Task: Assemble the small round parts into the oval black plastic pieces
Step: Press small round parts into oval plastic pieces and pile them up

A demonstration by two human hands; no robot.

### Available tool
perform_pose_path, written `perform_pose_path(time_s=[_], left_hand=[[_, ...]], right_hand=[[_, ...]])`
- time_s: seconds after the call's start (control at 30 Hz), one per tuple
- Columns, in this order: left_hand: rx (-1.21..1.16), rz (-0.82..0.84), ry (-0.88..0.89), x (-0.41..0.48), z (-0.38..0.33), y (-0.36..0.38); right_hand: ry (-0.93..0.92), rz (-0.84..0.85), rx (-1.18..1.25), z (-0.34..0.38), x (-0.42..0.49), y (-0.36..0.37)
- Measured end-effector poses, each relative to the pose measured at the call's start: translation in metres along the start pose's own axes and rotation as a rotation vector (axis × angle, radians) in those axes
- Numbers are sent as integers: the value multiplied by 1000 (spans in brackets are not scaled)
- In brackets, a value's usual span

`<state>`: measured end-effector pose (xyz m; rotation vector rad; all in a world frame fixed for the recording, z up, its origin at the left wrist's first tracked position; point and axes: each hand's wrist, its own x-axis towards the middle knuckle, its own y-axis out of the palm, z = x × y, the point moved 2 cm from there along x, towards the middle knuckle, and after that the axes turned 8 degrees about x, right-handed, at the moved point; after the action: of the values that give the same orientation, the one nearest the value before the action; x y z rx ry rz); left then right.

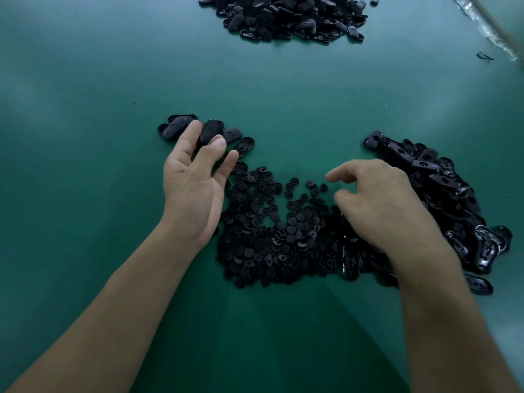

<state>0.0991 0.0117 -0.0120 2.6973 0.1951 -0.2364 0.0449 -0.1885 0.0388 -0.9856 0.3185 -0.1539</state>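
The green table fills pretty much the whole view. Up at 12 o'clock there's a big far heap of black oval shells, cut off by the top edge. Over at 3 to 4 o'clock is the right-hand pile of oval black pieces, glossy, lying every which way, some with the hollow side up. Dead centre, leaning toward 6 o'clock, is the spread of small round parts, touching that right-hand pile along its 3 o'clock edge.

The left hand is at 9 o'clock of the round parts, palm turned up, its fingertips pinching one oval piece just above the little cluster of ovals at 10 o'clock. The right hand hovers back-up over the seam between the round parts and the right-hand pile. Index finger and thumb are apart with nothing between them; the other fingers curl under, so I can't see them.

Tiny stuff: a shiny silver strip and a black scrap at 2 o'clock.
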Motion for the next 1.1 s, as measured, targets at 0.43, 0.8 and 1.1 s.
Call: perform_pose_path(time_s=[0.43, 0.8, 1.1], left_hand=[[185, 150, 130, -3, 3, -1], [331, 216, 236, -9, 5, 3], [374, 228, 254, -9, 6, 3]], right_hand=[[34, 201, 13, -13, 2, -13], [46, 175, 116, -22, 6, -12], [17, 70, 191, -23, 6, -17]])
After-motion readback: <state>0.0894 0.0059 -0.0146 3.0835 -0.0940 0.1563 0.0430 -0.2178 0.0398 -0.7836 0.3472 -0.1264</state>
